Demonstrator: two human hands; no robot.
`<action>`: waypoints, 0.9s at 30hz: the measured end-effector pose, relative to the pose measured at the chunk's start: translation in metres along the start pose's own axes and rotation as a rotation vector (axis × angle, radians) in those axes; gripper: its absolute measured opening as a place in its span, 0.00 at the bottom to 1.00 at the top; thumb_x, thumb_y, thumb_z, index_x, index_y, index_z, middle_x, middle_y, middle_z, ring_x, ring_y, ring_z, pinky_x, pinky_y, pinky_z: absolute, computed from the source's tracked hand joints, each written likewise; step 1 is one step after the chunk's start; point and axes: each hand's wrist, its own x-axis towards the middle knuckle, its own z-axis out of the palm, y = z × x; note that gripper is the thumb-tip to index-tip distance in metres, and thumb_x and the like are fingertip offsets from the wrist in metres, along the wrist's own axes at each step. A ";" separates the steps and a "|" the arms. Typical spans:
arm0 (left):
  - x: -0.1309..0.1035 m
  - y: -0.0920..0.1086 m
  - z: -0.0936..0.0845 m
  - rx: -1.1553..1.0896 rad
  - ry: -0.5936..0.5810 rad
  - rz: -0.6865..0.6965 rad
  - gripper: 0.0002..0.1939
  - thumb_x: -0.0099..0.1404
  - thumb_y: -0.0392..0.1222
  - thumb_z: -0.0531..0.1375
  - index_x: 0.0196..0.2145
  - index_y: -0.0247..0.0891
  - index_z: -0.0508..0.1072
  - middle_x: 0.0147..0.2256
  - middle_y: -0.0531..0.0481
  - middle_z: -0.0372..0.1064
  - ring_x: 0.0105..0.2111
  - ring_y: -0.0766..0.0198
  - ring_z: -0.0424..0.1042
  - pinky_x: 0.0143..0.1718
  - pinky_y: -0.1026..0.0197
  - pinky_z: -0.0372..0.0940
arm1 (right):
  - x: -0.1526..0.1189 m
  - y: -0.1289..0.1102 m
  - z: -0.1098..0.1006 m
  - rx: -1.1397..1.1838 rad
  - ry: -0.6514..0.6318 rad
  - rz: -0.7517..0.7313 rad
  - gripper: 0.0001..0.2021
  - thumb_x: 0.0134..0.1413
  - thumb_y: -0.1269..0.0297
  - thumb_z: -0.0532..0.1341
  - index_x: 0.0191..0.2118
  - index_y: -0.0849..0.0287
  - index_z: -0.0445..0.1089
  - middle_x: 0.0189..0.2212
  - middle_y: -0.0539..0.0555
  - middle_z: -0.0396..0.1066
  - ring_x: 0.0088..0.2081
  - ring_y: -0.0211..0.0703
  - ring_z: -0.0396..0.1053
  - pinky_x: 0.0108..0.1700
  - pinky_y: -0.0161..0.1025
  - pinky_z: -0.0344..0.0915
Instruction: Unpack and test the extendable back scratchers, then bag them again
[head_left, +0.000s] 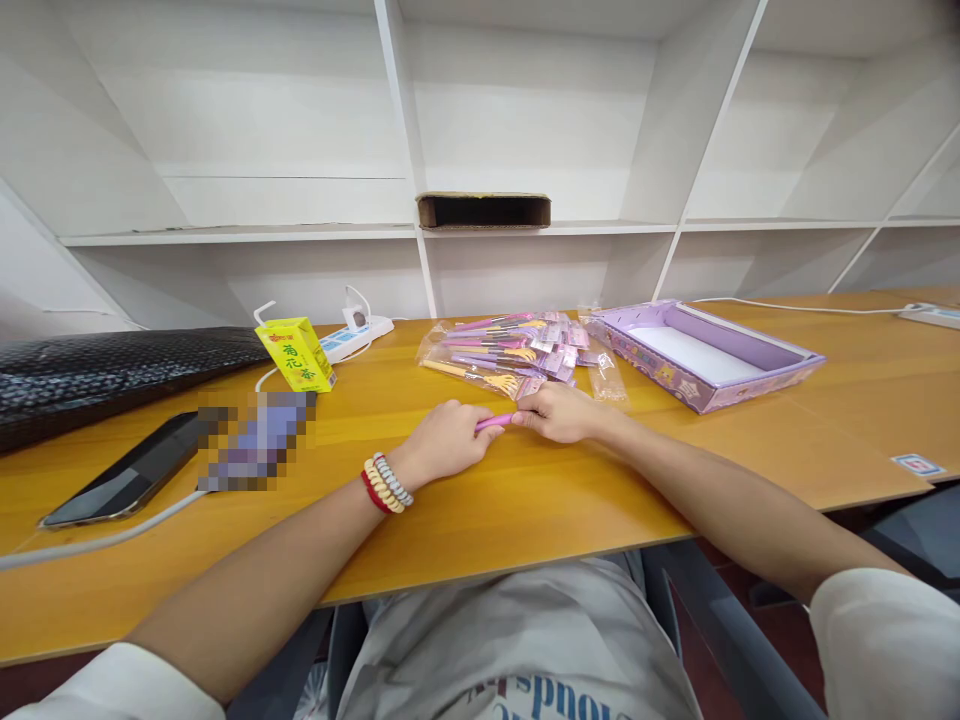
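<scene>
Left hand (450, 440) and right hand (559, 412), fingers closed on opposite ends of a pink stick (495, 423), best steadied by light, level pinching.

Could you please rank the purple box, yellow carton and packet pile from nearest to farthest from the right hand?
1. Packet pile: just beyond the right hand
2. Purple box: to its right
3. Yellow carton: far left

Readable text: 菊花茶 on yellow carton (298, 357).
Green characters, carton tilted. Shirt (517, 625) has blue lettering, upside down in view, folded and cut off, no full word. Print on plastic packets (551, 350), purple box (675, 385) and table-edge sticker (919, 464) too small to read.
</scene>
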 end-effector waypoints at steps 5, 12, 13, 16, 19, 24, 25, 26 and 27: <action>-0.002 -0.003 0.000 0.184 0.010 0.037 0.20 0.66 0.51 0.46 0.38 0.39 0.73 0.30 0.44 0.72 0.28 0.59 0.70 0.30 0.60 0.57 | 0.000 -0.002 0.003 0.028 0.001 -0.012 0.20 0.62 0.54 0.47 0.31 0.62 0.69 0.27 0.54 0.67 0.28 0.36 0.60 0.30 0.33 0.49; 0.003 -0.010 0.000 0.059 -0.036 0.067 0.20 0.66 0.52 0.46 0.35 0.39 0.73 0.29 0.46 0.72 0.27 0.62 0.68 0.29 0.62 0.57 | 0.001 0.006 -0.006 0.035 -0.052 -0.106 0.18 0.61 0.56 0.48 0.33 0.63 0.69 0.29 0.55 0.69 0.29 0.36 0.61 0.31 0.33 0.51; 0.004 -0.011 -0.001 0.034 -0.035 0.063 0.20 0.66 0.52 0.46 0.35 0.39 0.73 0.29 0.47 0.72 0.27 0.62 0.68 0.29 0.63 0.57 | 0.001 0.009 -0.008 0.029 -0.056 -0.105 0.18 0.61 0.56 0.48 0.35 0.62 0.70 0.30 0.55 0.70 0.29 0.37 0.62 0.31 0.33 0.51; 0.006 -0.013 -0.006 -0.017 -0.026 0.063 0.19 0.65 0.51 0.47 0.36 0.38 0.73 0.30 0.47 0.72 0.27 0.63 0.68 0.28 0.63 0.56 | 0.000 0.014 -0.014 -0.021 -0.050 -0.053 0.17 0.61 0.55 0.48 0.37 0.61 0.70 0.31 0.55 0.71 0.30 0.38 0.63 0.30 0.34 0.50; 0.005 -0.015 -0.008 -0.044 -0.030 0.066 0.19 0.65 0.50 0.47 0.35 0.38 0.73 0.30 0.48 0.72 0.27 0.63 0.68 0.28 0.63 0.55 | 0.001 0.013 -0.011 -0.073 -0.052 -0.014 0.17 0.61 0.57 0.47 0.36 0.61 0.69 0.31 0.56 0.71 0.30 0.39 0.64 0.30 0.34 0.50; 0.003 -0.017 -0.005 -0.037 -0.040 0.057 0.19 0.66 0.49 0.47 0.31 0.37 0.72 0.28 0.48 0.72 0.26 0.64 0.68 0.27 0.64 0.55 | 0.003 0.005 -0.002 -0.181 -0.032 0.012 0.16 0.61 0.59 0.47 0.36 0.62 0.69 0.33 0.59 0.71 0.32 0.41 0.66 0.31 0.36 0.50; 0.003 -0.016 -0.004 -0.020 -0.036 0.060 0.18 0.66 0.49 0.46 0.32 0.38 0.72 0.29 0.48 0.72 0.27 0.63 0.68 0.27 0.64 0.55 | 0.004 0.003 -0.001 -0.197 -0.022 0.014 0.16 0.61 0.59 0.47 0.36 0.62 0.69 0.33 0.59 0.70 0.32 0.42 0.65 0.31 0.36 0.50; 0.002 -0.016 -0.004 0.010 -0.027 0.064 0.18 0.66 0.49 0.46 0.34 0.38 0.72 0.30 0.48 0.73 0.27 0.63 0.68 0.27 0.63 0.55 | 0.004 0.002 0.000 -0.207 -0.012 0.015 0.16 0.61 0.59 0.47 0.36 0.62 0.69 0.33 0.59 0.70 0.32 0.42 0.65 0.30 0.36 0.49; 0.001 -0.015 -0.003 0.051 -0.016 0.070 0.18 0.66 0.49 0.46 0.36 0.39 0.72 0.30 0.47 0.73 0.27 0.62 0.69 0.27 0.63 0.55 | 0.004 0.001 0.001 -0.209 -0.004 0.013 0.17 0.61 0.59 0.47 0.36 0.62 0.69 0.33 0.59 0.70 0.32 0.42 0.65 0.30 0.36 0.49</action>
